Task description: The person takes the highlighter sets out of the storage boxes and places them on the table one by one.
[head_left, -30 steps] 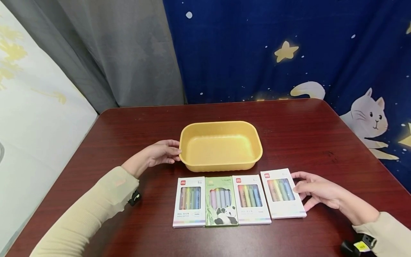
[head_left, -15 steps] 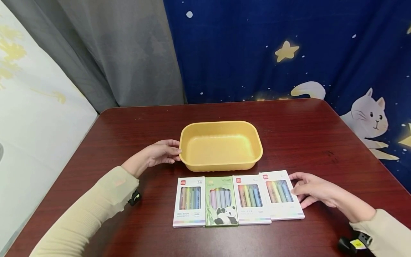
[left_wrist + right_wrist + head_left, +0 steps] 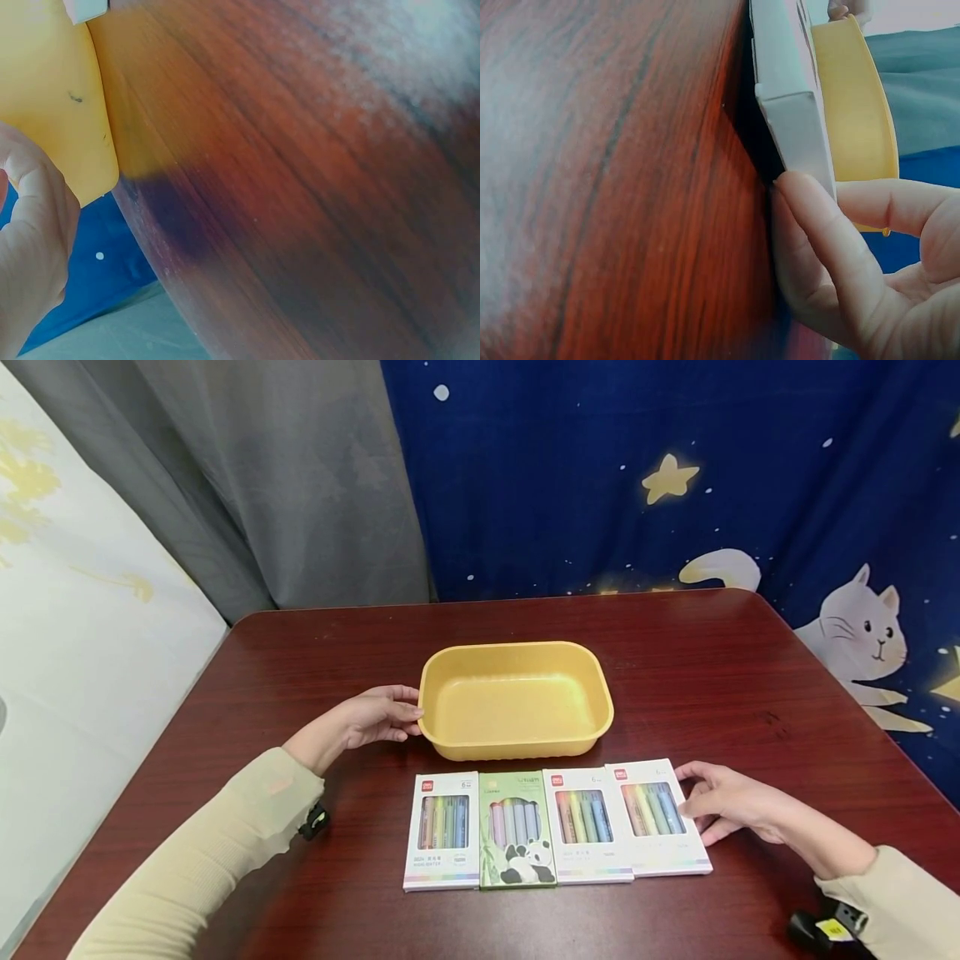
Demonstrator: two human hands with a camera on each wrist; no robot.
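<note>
Rightmost of a row is a white box of highlighters (image 3: 656, 818) with a window showing coloured pens. My right hand (image 3: 742, 806) holds its right edge between thumb and fingers. In the right wrist view a dark gap lies under this box (image 3: 795, 120), and the thumb tip touches its edge. Its left side overlaps the neighbouring white highlighter box (image 3: 588, 856). Further left lie a green panda box of pens (image 3: 517, 789) and another white highlighter box (image 3: 441, 868). My left hand (image 3: 375, 718) touches the left side of a yellow tray (image 3: 517, 750) with relaxed fingers.
The tray stands behind the row of boxes, with nothing inside. All of this is on a dark red wooden table (image 3: 337, 652). Grey (image 3: 300, 485) and blue starry curtains (image 3: 540, 468) hang behind the far edge. A white patterned cloth (image 3: 90, 610) is at the left.
The rightmost highlighter box and my right hand have shifted slightly left and toward me, so the box overlaps its neighbour. In the last half second almost nothing moves. The left hand stays at the tray.
</note>
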